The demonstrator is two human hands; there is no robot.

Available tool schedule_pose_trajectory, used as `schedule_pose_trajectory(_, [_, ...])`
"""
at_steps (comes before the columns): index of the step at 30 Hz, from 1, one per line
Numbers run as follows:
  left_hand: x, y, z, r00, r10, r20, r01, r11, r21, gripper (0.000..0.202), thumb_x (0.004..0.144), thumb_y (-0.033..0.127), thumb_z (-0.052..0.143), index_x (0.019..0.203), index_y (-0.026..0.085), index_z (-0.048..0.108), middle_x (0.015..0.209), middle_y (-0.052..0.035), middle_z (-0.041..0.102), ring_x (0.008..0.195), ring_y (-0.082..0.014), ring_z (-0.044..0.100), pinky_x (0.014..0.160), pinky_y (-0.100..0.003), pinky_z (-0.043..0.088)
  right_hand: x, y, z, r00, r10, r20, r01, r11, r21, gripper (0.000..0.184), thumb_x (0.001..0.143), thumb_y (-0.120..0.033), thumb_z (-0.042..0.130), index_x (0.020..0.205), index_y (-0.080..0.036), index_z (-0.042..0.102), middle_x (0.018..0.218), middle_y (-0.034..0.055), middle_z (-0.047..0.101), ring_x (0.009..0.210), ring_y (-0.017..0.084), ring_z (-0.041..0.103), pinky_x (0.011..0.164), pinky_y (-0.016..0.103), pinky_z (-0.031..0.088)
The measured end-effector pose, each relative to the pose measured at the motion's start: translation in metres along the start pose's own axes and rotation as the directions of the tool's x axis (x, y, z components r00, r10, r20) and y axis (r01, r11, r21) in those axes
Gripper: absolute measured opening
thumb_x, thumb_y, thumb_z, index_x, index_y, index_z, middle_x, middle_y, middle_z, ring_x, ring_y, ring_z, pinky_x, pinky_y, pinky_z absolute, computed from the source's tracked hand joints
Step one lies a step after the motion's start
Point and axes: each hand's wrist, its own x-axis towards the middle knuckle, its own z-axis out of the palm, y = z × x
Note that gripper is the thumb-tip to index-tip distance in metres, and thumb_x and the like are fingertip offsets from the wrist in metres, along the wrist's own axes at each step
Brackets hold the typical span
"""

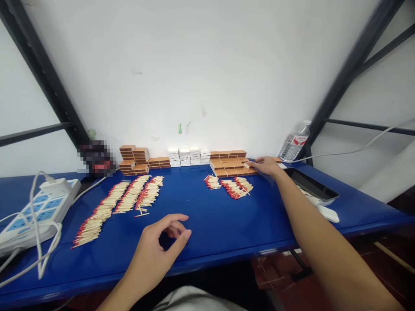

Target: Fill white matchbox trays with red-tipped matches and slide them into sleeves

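Observation:
My left hand (162,242) hovers over the front of the blue table (207,224), fingers loosely curled, thumb apart from them, holding nothing. At the back right, my right hand (266,166) pinches a small matchbox (247,165) with a pale side showing, at the right end of the stacked brown matchboxes (228,163). Its far fingers are partly hidden. Several white boxes or trays (189,157) stand in stacks to the left of these. Loose red-tipped matches lie in a smaller group (235,188) before the brown stack and in long slanting rows (129,196) on the left.
More brown matchboxes (133,160) are piled at the back left. A power strip (39,211) with white cables lies at the left. On the right are a black tray (313,183), a white case (328,214) and a plastic bottle (295,141) against the wall.

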Motion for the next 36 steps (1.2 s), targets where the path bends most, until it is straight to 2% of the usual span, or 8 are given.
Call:
schedule_pose_trajectory(2, [-0.001, -0.002, 0.0, 1.0, -0.001, 0.013, 0.001, 1.0, 0.01, 0.024, 0.095, 0.042, 0.07, 0.112, 0.026, 0.076, 0.083, 0.0018, 0.076, 0.073, -0.0142, 0.069, 0.073, -0.026, 0.057, 0.0, 0.001, -0.003, 0.998, -0.019, 0.054, 0.022, 0.998, -0.061, 0.049, 0.065, -0.051, 0.092, 0.091, -0.012, 0.076, 0.092, 0.0149, 0.079, 0.085, 0.028, 0.072, 0.076, 0.036, 0.057])
schedule_pose_trajectory(6, [-0.001, -0.003, 0.0, 1.0, 0.001, 0.031, -0.001, 1.0, 0.013, 0.024, 0.096, 0.042, 0.069, 0.112, 0.026, 0.076, 0.082, 0.0017, 0.076, 0.074, -0.0145, 0.069, 0.074, -0.026, 0.057, -0.003, 0.0, -0.005, 0.991, -0.013, 0.134, 0.022, 0.998, -0.066, 0.048, 0.061, -0.039, 0.096, 0.093, -0.009, 0.076, 0.085, 0.0127, 0.079, 0.072, 0.023, 0.071, 0.067, 0.032, 0.055])
schedule_pose_trajectory(12, [0.001, -0.002, 0.0, 0.999, -0.01, 0.042, 0.009, 1.0, 0.024, 0.024, 0.095, 0.044, 0.069, 0.107, 0.025, 0.077, 0.081, 0.001, 0.075, 0.073, -0.0149, 0.069, 0.071, -0.026, 0.057, -0.005, -0.002, -0.003, 0.987, -0.045, 0.154, 0.057, 0.995, -0.077, 0.035, 0.074, -0.033, 0.09, 0.094, -0.007, 0.078, 0.086, 0.0122, 0.08, 0.07, 0.018, 0.069, 0.064, 0.027, 0.051])
schedule_pose_trajectory(17, [0.001, -0.001, 0.0, 0.999, -0.01, 0.043, 0.008, 1.0, 0.028, 0.023, 0.096, 0.044, 0.069, 0.106, 0.025, 0.077, 0.081, 0.0008, 0.076, 0.073, -0.0151, 0.069, 0.072, -0.027, 0.057, -0.008, -0.004, -0.002, 0.984, -0.073, 0.165, 0.091, 0.991, -0.102, 0.038, 0.079, -0.035, 0.086, 0.104, -0.007, 0.078, 0.091, 0.0114, 0.08, 0.07, 0.017, 0.07, 0.061, 0.025, 0.049])
schedule_pose_trajectory(21, [0.001, -0.001, 0.0, 0.999, -0.006, 0.053, 0.004, 0.999, 0.035, 0.023, 0.096, 0.043, 0.068, 0.107, 0.025, 0.077, 0.081, 0.0005, 0.076, 0.073, -0.0155, 0.069, 0.071, -0.027, 0.057, -0.009, -0.008, -0.006, 0.992, -0.074, 0.103, 0.09, 0.983, -0.161, 0.039, 0.081, -0.038, 0.084, 0.105, -0.008, 0.079, 0.094, 0.0127, 0.08, 0.076, 0.021, 0.072, 0.067, 0.028, 0.051])
schedule_pose_trajectory(27, [0.0, -0.003, 0.0, 0.999, 0.011, 0.052, -0.013, 0.999, 0.035, 0.023, 0.095, 0.043, 0.069, 0.107, 0.025, 0.078, 0.081, 0.0002, 0.076, 0.072, -0.0154, 0.069, 0.071, -0.026, 0.058, -0.009, -0.005, -0.032, 0.999, -0.017, -0.052, 0.001, 0.956, -0.293, 0.019, 0.086, -0.031, 0.074, 0.096, -0.016, 0.082, 0.104, 0.0156, 0.08, 0.097, 0.028, 0.074, 0.082, 0.034, 0.053])
schedule_pose_trajectory(32, [0.0, -0.001, 0.0, 0.998, 0.014, 0.065, -0.016, 0.999, 0.036, 0.022, 0.096, 0.043, 0.069, 0.106, 0.026, 0.078, 0.079, 0.0009, 0.076, 0.072, -0.0152, 0.069, 0.071, -0.026, 0.057, -0.013, 0.004, -0.053, 0.976, 0.111, -0.189, -0.173, 0.919, -0.355, 0.025, 0.089, -0.022, 0.067, 0.104, -0.01, 0.083, 0.114, 0.0288, 0.076, 0.103, 0.035, 0.072, 0.083, 0.04, 0.05])
schedule_pose_trajectory(36, [0.001, 0.002, -0.001, 0.997, 0.018, 0.078, -0.021, 0.999, 0.038, 0.022, 0.096, 0.043, 0.068, 0.105, 0.025, 0.078, 0.078, 0.0002, 0.075, 0.071, -0.016, 0.069, 0.07, -0.027, 0.057, -0.016, 0.003, -0.055, 0.971, 0.119, -0.21, -0.191, 0.911, -0.366, 0.028, 0.089, -0.019, 0.065, 0.109, -0.01, 0.083, 0.118, 0.0303, 0.075, 0.108, 0.037, 0.071, 0.084, 0.042, 0.049])
